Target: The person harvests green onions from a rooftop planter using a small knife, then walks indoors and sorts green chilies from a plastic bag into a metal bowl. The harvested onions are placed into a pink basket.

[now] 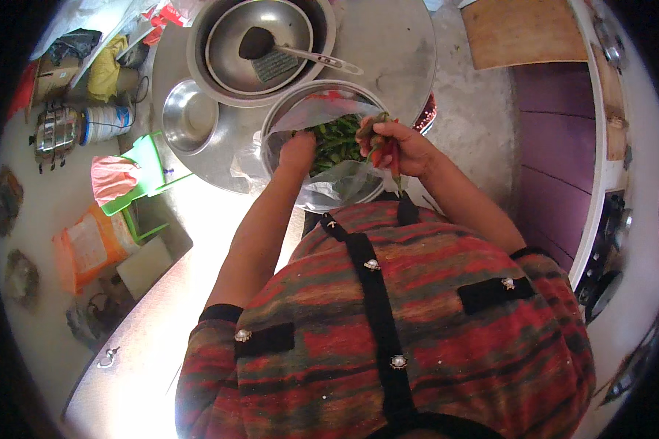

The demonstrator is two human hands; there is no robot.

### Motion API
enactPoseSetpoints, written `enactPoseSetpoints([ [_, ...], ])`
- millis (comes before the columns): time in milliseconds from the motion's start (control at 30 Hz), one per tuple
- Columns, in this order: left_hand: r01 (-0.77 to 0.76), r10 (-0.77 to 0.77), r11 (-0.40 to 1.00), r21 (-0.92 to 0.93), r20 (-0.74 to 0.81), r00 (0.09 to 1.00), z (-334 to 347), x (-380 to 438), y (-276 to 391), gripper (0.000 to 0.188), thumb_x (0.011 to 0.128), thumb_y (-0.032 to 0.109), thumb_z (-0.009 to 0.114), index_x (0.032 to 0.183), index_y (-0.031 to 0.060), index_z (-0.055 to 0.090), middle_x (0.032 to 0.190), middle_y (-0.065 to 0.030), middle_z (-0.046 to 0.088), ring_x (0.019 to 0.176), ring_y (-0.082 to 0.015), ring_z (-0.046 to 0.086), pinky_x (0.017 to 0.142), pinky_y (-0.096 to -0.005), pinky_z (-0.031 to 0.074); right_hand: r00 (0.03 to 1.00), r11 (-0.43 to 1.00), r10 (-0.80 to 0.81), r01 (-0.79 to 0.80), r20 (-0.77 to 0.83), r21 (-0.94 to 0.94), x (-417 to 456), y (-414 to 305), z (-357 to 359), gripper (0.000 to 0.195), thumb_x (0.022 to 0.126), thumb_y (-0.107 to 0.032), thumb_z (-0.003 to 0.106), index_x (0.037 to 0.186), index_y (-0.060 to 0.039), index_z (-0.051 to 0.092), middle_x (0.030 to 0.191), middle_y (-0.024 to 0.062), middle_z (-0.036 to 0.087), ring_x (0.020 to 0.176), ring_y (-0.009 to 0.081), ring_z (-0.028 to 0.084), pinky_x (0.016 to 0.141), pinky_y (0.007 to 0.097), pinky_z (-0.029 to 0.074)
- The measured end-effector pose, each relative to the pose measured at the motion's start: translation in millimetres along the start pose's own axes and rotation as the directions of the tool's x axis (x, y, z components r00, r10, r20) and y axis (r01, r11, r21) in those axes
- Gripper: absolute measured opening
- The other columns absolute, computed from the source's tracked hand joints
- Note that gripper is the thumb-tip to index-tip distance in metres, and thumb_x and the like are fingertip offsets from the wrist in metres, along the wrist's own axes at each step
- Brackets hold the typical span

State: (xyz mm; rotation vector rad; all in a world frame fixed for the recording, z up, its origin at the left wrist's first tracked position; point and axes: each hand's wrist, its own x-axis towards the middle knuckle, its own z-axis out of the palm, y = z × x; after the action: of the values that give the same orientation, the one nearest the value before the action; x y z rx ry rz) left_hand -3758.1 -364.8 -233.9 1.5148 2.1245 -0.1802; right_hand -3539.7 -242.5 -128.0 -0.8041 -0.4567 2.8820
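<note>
Green chili peppers lie in a clear plastic bag, which sits open in a round metal basin close to my body. My left hand reaches into the bag at the left side of the peppers, its fingertips hidden. Above the right side of the bag, my right hand holds a small bunch of red chili peppers, with green stems and some green showing between the fingers.
On the round metal table stand a large metal basin with a smaller bowl holding a ladle and a scouring cloth. A shallow metal bowl stands at left. A green plastic chair or rack is beyond the table.
</note>
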Motion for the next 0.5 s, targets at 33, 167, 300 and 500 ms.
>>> enactPoseSetpoints([
  [33, -0.011, 0.011, 1.0, 0.025, 0.029, 1.0, -5, 2, -1, 0.019, 0.078, 0.013, 0.054, 0.094, 0.0031, 0.057, 0.1, -0.0207, 0.058, 0.085, -0.0388, 0.059, 0.074, -0.045, 0.049, 1.0, 1.0, 0.006, -0.006, 0.025, 0.003, 0, 1, -1, 0.029, 0.085, -0.023, 0.054, 0.108, -0.0059, 0.052, 0.091, 0.0141, 0.061, 0.065, 0.0183, 0.06, 0.041, 0.0204, 0.039],
  [167, -0.118, 0.092, 0.972, -0.205, -0.132, 0.987, -21, -4, -10, 0.019, 0.075, 0.014, 0.059, 0.089, 0.002, 0.058, 0.089, -0.0171, 0.061, 0.071, -0.031, 0.062, 0.064, -0.04, 0.051, 0.998, 1.0, 0.016, -0.015, 0.063, -0.017, -3, 1, -8, 0.031, 0.085, -0.023, 0.055, 0.109, -0.0055, 0.051, 0.094, 0.0134, 0.06, 0.069, 0.0196, 0.059, 0.042, 0.02, 0.04],
  [300, 0.207, -0.029, 0.683, -0.701, 0.256, 0.966, -41, -15, -19, 0.019, 0.077, 0.016, 0.059, 0.089, 0.0016, 0.058, 0.084, -0.0113, 0.062, 0.07, -0.0207, 0.061, 0.064, -0.0349, 0.051, 0.999, 1.0, -0.022, 0.021, 0.047, 0.02, -11, 0, -14, 0.03, 0.084, -0.021, 0.055, 0.11, -0.0057, 0.05, 0.098, 0.0121, 0.059, 0.078, 0.0215, 0.058, 0.045, 0.0209, 0.041],
  [500, 0.384, 0.321, -0.094, -0.919, 0.337, 0.885, -81, -67, -20, 0.027, 0.082, 0.025, 0.059, 0.1, 0.0036, 0.057, 0.084, -0.0055, 0.061, 0.073, -0.0138, 0.058, 0.068, -0.0288, 0.049, 0.981, 0.996, -0.072, 0.06, 0.18, 0.069, -11, 1, -10, 0.027, 0.083, -0.02, 0.057, 0.106, -0.007, 0.054, 0.094, 0.0134, 0.06, 0.073, 0.0221, 0.062, 0.049, 0.0244, 0.047],
])
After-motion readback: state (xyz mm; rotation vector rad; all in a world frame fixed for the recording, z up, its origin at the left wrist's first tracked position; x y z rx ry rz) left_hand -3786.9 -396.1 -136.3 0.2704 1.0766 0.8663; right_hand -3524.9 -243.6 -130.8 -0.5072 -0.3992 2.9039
